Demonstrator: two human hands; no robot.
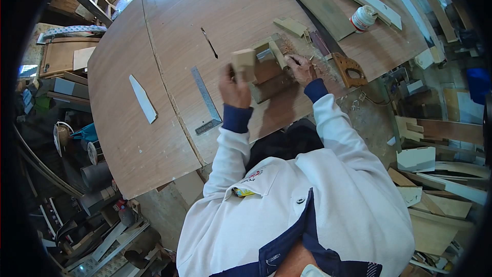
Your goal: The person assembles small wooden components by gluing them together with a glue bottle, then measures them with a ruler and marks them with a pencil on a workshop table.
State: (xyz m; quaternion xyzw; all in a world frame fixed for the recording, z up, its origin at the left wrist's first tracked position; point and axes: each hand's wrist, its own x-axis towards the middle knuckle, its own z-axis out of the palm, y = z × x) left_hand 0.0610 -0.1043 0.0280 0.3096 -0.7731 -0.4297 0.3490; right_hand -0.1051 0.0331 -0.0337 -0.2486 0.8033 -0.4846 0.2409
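Observation:
My left hand [236, 91] is raised over the workbench, its fingers closed around a pale wooden block [243, 62]; both are slightly blurred. Below and beside it lies a wooden frame [277, 86] with an opening in its middle. My right hand [301, 70] grips the frame's right side, thumb and fingers bent near a light wood strip [278, 53]. Whether it also holds a small tool cannot be made out. Left of my left hand rests a metal try square [206, 95]. A handsaw [349, 71] with a wooden handle lies right of my right hand.
Wood shavings [328, 72] are scattered around the frame. A thin dark tool [209, 42] and a white pointed piece [143, 98] lie on the workbench [118, 138]. At the back right are long boards [312, 0] and a white jar [363, 18]. Offcuts [435, 195] crowd the floor.

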